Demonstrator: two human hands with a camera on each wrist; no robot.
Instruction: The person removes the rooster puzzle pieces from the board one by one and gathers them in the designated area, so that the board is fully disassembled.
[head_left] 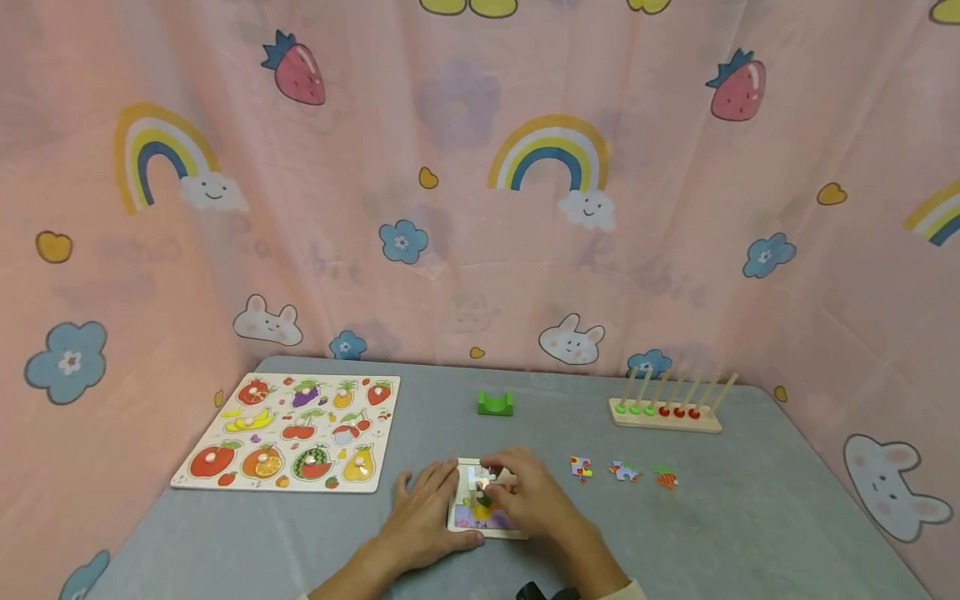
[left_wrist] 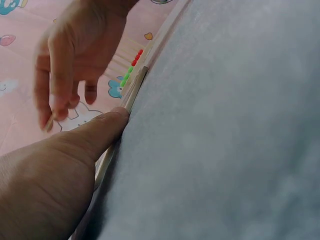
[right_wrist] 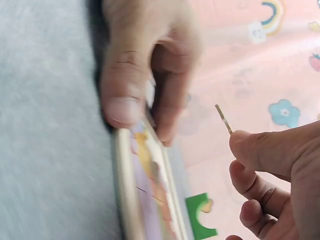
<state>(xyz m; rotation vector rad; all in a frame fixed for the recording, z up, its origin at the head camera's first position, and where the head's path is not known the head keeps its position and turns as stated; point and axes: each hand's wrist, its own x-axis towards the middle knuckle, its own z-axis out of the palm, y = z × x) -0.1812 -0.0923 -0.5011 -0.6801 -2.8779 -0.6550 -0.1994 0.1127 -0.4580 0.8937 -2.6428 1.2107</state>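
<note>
A small picture puzzle with a wooden frame [head_left: 495, 534] lies on the table in front of me. My left hand [head_left: 420, 517] lies at its lower left corner, fingers along the left side. Its straight thumb [left_wrist: 102, 131] presses the near edge. Over the right part of the puzzle, my right hand [head_left: 542, 500] pinches a thin jigsaw piece [right_wrist: 223, 118] between thumb and forefinger, seen edge-on in the right wrist view. Part of the picture is hidden beneath this hand. To the right lie three loose jigsaw pieces: one [head_left: 581, 468], another [head_left: 624, 471] and a third [head_left: 666, 477].
A fruit peg board [head_left: 386, 433] lies at the left. Behind the puzzle stands a green notched block [head_left: 495, 405]. At the back right is a wooden peg rack [head_left: 667, 419] with green and red beads. A pink printed curtain [head_left: 465, 283] hangs behind the grey table [head_left: 750, 517].
</note>
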